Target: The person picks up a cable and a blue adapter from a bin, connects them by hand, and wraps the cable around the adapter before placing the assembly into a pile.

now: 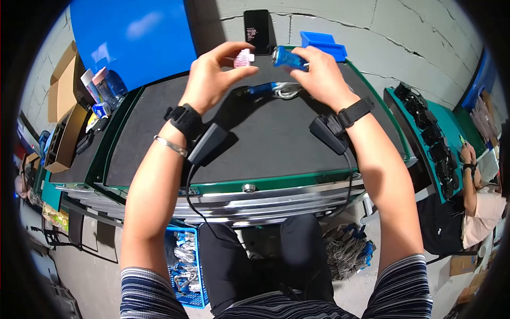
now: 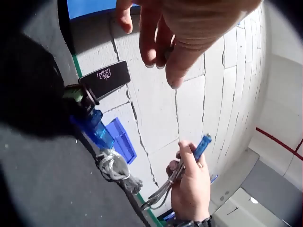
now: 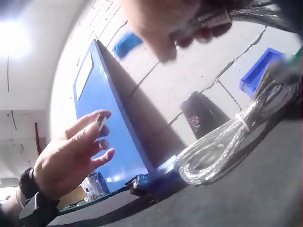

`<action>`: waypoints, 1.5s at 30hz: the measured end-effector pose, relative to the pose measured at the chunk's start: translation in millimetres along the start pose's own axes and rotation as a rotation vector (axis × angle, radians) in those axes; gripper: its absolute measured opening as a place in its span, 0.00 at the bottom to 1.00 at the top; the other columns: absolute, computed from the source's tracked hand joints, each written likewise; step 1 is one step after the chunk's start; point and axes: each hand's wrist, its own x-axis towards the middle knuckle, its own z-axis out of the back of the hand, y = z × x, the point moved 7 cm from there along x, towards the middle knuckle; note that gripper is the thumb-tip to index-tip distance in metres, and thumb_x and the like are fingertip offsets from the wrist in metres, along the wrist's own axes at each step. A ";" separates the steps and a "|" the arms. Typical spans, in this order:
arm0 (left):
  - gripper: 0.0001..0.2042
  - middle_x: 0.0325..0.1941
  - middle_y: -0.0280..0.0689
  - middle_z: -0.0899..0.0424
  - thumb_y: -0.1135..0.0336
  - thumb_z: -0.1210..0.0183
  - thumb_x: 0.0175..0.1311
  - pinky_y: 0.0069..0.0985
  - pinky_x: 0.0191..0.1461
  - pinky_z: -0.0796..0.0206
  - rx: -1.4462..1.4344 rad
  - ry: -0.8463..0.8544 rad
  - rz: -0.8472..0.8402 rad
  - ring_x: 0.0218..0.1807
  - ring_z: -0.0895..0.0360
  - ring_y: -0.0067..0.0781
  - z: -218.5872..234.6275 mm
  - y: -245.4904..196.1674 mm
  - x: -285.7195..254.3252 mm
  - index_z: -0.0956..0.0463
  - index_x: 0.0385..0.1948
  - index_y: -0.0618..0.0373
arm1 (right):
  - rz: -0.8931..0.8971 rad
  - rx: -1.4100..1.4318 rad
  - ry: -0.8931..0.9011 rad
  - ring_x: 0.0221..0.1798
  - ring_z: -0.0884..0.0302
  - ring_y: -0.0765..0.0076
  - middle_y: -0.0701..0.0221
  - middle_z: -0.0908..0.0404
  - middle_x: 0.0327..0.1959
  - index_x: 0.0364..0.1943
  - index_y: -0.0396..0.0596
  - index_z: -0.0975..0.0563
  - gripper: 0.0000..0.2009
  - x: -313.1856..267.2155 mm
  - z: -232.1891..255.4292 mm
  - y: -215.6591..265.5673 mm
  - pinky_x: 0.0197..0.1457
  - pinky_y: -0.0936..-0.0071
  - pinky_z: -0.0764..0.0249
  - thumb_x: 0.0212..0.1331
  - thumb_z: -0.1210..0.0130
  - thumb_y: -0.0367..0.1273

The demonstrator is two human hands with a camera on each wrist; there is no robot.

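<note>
left hand (image 1: 210, 74): grip is a thumb-and-fingertip pinch on a small pink-and-white cap (image 1: 243, 58), held up over the far edge of the tabletop (image 1: 265, 149)
right hand (image 1: 319, 74): grip closed round a blue connector (image 1: 288, 58), its clear cable trailing from my fist
gap: cap and connector are near each other but not touching yet, as far as I can tell from the head view
how I'd do it: I reckon the trick is lining the cap's open side square to the connector's end before pushing, and keeping the pinch light so it doesn't skew
watch out: the wrist views are blurry up close, so I'd trust the head view for alignment
spare: another blue adapter with a coiled cable (image 1: 284, 89) lies on the tabletop near the far edge, right under my hands
behind: black phone (image 1: 256, 31) propped against the wall
</note>
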 end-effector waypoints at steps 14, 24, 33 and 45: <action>0.22 0.44 0.35 0.15 0.60 0.27 0.48 0.29 0.55 0.26 0.130 0.050 -0.113 0.48 0.19 0.30 -8.7 -2.5 -1.7 0.19 0.48 0.51 | 0.038 -0.025 0.113 0.44 0.21 0.49 0.59 0.19 0.38 0.45 0.45 0.20 0.16 -3.5 -14.6 17.2 0.50 0.59 0.25 0.50 0.39 0.29; 0.23 0.43 0.34 0.14 0.60 0.27 0.46 0.30 0.55 0.26 0.156 0.129 -0.126 0.47 0.18 0.32 -13.1 1.6 -1.2 0.19 0.47 0.51 | 0.020 -0.047 0.212 0.45 0.21 0.50 0.60 0.20 0.38 0.45 0.47 0.20 0.15 -4.3 -17.4 20.5 0.50 0.59 0.26 0.50 0.39 0.30; 0.23 0.42 0.37 0.14 0.61 0.25 0.45 0.29 0.55 0.26 0.136 0.108 -0.137 0.46 0.17 0.32 -9.9 -4.3 -3.3 0.19 0.46 0.56 | 0.044 0.051 0.228 0.43 0.21 0.49 0.59 0.20 0.37 0.43 0.46 0.20 0.15 -5.9 -19.0 26.3 0.48 0.58 0.26 0.50 0.37 0.32; 0.35 0.58 0.46 0.24 0.51 0.34 0.59 0.31 0.65 0.35 -0.100 0.140 0.130 0.62 0.28 0.35 -19.2 41.5 -3.5 0.36 0.65 0.56 | -0.250 0.141 -0.349 0.36 0.18 0.55 0.56 0.19 0.41 0.47 0.45 0.22 0.16 16.0 46.5 -21.0 0.41 0.63 0.25 0.55 0.40 0.34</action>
